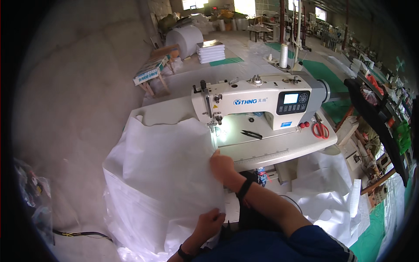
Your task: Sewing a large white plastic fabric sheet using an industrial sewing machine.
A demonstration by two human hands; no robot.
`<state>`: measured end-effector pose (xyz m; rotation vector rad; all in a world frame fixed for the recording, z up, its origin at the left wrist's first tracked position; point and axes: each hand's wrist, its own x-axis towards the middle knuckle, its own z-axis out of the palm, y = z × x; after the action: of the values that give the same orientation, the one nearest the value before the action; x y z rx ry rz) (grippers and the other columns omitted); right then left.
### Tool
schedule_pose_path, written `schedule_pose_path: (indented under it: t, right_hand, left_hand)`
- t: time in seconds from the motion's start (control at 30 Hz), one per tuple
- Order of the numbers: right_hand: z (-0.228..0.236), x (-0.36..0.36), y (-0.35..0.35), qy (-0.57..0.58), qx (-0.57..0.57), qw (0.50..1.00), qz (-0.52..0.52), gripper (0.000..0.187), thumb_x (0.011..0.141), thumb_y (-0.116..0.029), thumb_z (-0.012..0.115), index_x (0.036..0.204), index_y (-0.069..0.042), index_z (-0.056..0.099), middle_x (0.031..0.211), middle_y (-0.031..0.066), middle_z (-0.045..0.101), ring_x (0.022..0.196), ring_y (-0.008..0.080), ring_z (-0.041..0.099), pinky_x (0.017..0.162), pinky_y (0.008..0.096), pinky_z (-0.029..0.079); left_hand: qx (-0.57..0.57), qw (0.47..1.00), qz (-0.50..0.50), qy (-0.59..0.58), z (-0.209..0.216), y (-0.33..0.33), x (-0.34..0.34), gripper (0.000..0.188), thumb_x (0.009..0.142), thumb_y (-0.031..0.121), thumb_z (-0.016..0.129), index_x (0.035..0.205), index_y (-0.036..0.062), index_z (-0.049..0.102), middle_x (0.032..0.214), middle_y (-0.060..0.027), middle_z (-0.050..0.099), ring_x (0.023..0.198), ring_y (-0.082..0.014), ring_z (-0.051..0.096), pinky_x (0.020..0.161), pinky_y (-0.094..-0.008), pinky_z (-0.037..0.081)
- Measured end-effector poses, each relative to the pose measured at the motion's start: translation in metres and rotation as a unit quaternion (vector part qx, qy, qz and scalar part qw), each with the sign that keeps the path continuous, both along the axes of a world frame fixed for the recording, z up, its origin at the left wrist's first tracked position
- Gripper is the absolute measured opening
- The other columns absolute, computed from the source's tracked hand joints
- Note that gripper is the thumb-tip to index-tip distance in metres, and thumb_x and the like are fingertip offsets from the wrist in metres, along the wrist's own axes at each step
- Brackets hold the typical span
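Observation:
A large white sheet of fabric (166,166) drapes over the left part of the sewing table and hangs down its front. Its right edge runs up to the needle area of a white sewing machine (257,102), whose lamp is lit. With closed fingers, my right hand (222,167) grips that edge just in front of the needle. Lower down, my left hand (210,222) is closed on the same edge near my lap. Black thread snips (252,134) lie on the machine bed, and red-handled scissors (320,130) rest at the table's right end.
More white fabric (325,187) hangs in a heap below the table's right side. A thread cone (283,56) stands behind the machine. At the back left are a big white roll (184,40) and a stack of white packs (211,51). A bare wall (83,109) rises on the left.

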<state>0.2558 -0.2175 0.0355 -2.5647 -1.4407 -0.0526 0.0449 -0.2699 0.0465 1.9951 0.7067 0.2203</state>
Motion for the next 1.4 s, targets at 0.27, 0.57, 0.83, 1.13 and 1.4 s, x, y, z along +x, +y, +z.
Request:
schedule_pose_path:
  t: [0.27, 0.57, 0.83, 1.13, 1.4]
  right_hand:
    - [-0.003, -0.008, -0.024, 0.075, 0.029, 0.997, -0.021, 0.055, 0.077, -0.008, 0.054, 0.124, 0.018, 0.038, 0.072, 0.0156, 0.066, 0.066, 0.0254, 0.067, 0.059, 0.0329, 0.053]
    - [-0.013, -0.015, -0.028, 0.104, 0.060, 0.993, 0.000, 0.053, 0.079, -0.007, 0.048, 0.125, 0.017, 0.036, 0.071, 0.0183, 0.065, 0.064, 0.0291, 0.067, 0.056, 0.0369, 0.052]
    - [-0.007, 0.001, -0.015, 0.132, 0.068, 0.989, -0.015, 0.050, 0.078, -0.008, 0.047, 0.122, 0.015, 0.040, 0.071, 0.0202, 0.064, 0.065, 0.0340, 0.065, 0.059, 0.0430, 0.051]
    - [-0.009, 0.039, 0.027, 0.043, 0.051, 0.998, -0.014, 0.040, 0.084, -0.009, 0.046, 0.118, 0.012, 0.047, 0.070, 0.0135, 0.065, 0.063, 0.0279, 0.066, 0.054, 0.0388, 0.050]
    - [-0.002, 0.061, 0.054, 0.108, 0.025, 0.993, -0.044, 0.035, 0.087, -0.011, 0.046, 0.117, 0.006, 0.049, 0.084, 0.0187, 0.065, 0.072, 0.0289, 0.066, 0.058, 0.0384, 0.052]
  left_hand:
    - [-0.005, 1.000, 0.009, 0.000, -0.001, 0.026, 0.044, 0.021, 0.079, 0.018, 0.060, 0.076, -0.0029, 0.056, 0.057, -0.0088, 0.051, 0.058, -0.0084, 0.043, 0.054, -0.0306, 0.041]
    - [-0.023, 0.998, 0.041, -0.050, -0.027, 0.051, 0.069, 0.024, 0.079, 0.019, 0.059, 0.086, -0.0040, 0.061, 0.071, -0.0177, 0.063, 0.066, -0.0208, 0.062, 0.062, -0.0346, 0.047]
    - [-0.177, 0.984, 0.006, -0.002, 0.008, 0.051, 0.066, 0.024, 0.085, 0.015, 0.056, 0.100, -0.0034, 0.059, 0.079, -0.0071, 0.064, 0.069, -0.0130, 0.061, 0.062, -0.0262, 0.049]
    - [0.384, 0.906, 0.150, -0.094, 0.037, 0.111, 0.007, 0.024, 0.077, 0.006, 0.061, 0.101, 0.0052, 0.063, 0.102, -0.0153, 0.060, 0.099, -0.0336, 0.056, 0.085, -0.0408, 0.045]
    - [0.394, 0.868, 0.265, 0.146, -0.022, 0.209, -0.024, 0.054, 0.079, 0.045, 0.063, 0.128, 0.0242, 0.051, 0.135, -0.0127, 0.040, 0.127, -0.0379, 0.034, 0.094, -0.0614, 0.031]
